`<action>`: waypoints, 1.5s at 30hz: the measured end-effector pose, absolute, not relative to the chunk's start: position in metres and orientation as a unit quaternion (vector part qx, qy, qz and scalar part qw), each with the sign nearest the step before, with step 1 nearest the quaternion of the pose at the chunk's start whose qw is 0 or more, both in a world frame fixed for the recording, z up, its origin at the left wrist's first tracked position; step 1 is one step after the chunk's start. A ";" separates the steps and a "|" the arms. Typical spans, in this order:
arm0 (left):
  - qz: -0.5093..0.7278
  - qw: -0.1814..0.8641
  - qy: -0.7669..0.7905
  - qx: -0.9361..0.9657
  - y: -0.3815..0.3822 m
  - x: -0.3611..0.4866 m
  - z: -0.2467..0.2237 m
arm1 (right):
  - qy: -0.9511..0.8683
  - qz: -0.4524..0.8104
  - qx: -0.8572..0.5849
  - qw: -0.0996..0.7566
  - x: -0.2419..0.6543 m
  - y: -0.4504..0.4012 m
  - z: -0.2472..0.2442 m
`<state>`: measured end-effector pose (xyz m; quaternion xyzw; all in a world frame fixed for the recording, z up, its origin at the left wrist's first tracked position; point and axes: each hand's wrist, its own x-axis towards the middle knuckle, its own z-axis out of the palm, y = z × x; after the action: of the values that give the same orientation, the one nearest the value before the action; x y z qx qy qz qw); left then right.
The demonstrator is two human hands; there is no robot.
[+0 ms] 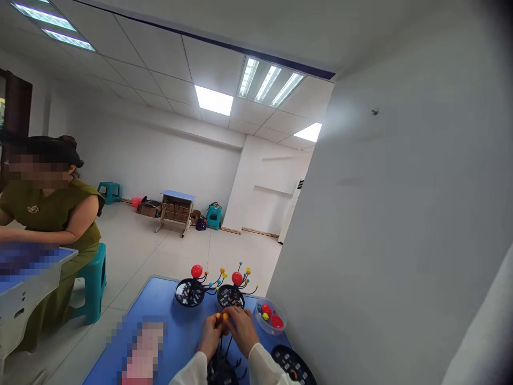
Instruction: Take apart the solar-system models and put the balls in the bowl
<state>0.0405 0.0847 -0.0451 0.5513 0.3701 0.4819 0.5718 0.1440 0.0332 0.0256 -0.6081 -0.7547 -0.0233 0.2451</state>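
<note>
Blue desk (168, 302), head view. Both hands work above its middle, fingertips close together. Left hand (209, 336): fingers bent, pinching a small orange piece (218, 316). Right hand (241, 327): fingers curled over from the right, grasping a second orange piece (225, 317) just beside the first. Cannot tell whether either piece sits on a rod.

Below the hands, between the forearms toward the near edge: a black stand (222, 370) with thin curved rods, partly hidden by the sleeves.

Far edge: two models on round black dishes, one left dish (189, 293) with a red ball (196, 271) above it, one right dish (230, 295) with a red ball likewise; small orange, yellow and blue balls on curved rods.

Right edge, toward the far right corner: clear bowl (272, 328) holding red, yellow and blue parts. Nearer along the same edge: another black dish (294, 366), partly covered by the right sleeve.

Left edge: pinkish item (145, 347), pixelated. Beyond this edge, a person in green (56, 214) sits on a teal stool (94, 283) at another desk.
</note>
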 end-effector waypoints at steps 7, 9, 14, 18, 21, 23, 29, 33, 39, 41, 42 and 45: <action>0.476 0.567 0.373 0.559 0.083 0.038 -0.049 | -0.738 -0.056 -0.624 0.250 0.139 0.032 0.007; 0.471 0.566 0.382 0.558 0.082 0.037 -0.049 | -0.729 -0.051 -0.633 0.255 0.140 0.034 0.015; 0.459 0.569 0.410 0.545 0.081 0.036 -0.050 | -0.715 -0.051 -0.625 0.308 0.157 0.049 0.077; 0.458 0.570 0.417 0.539 0.080 0.035 -0.048 | -0.714 -0.026 -0.631 0.302 0.184 0.057 0.107; 0.464 0.570 0.414 0.537 0.079 0.035 -0.046 | -0.677 -0.029 -0.668 0.308 0.212 0.051 0.096; 0.472 0.568 0.410 0.535 0.078 0.036 -0.045 | -0.647 -0.032 -0.699 0.302 0.230 0.043 0.083; 0.484 0.544 0.411 0.548 0.073 0.029 -0.040 | -0.602 -0.019 -0.747 0.281 0.262 0.017 0.052; 0.491 0.518 0.424 0.557 0.067 0.020 -0.038 | -0.609 -0.008 -0.741 0.281 0.260 0.020 0.053; 0.483 0.479 0.458 0.572 0.060 0.012 -0.039 | -0.704 0.023 -0.653 0.279 0.204 0.036 0.058; 0.479 0.467 0.466 0.579 0.058 0.011 -0.039 | -0.740 0.034 -0.616 0.267 0.178 0.037 0.054; 0.477 0.460 0.470 0.583 0.058 0.011 -0.039 | -0.753 0.036 -0.603 0.261 0.165 0.037 0.051; 0.476 0.431 0.478 0.599 0.058 0.010 -0.037 | -0.767 0.032 -0.589 0.252 0.138 0.035 0.042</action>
<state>0.0101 0.0577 -0.0372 0.5991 0.4784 0.4762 0.4306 0.1379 0.0350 0.0418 -0.5892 -0.7669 0.0318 0.2522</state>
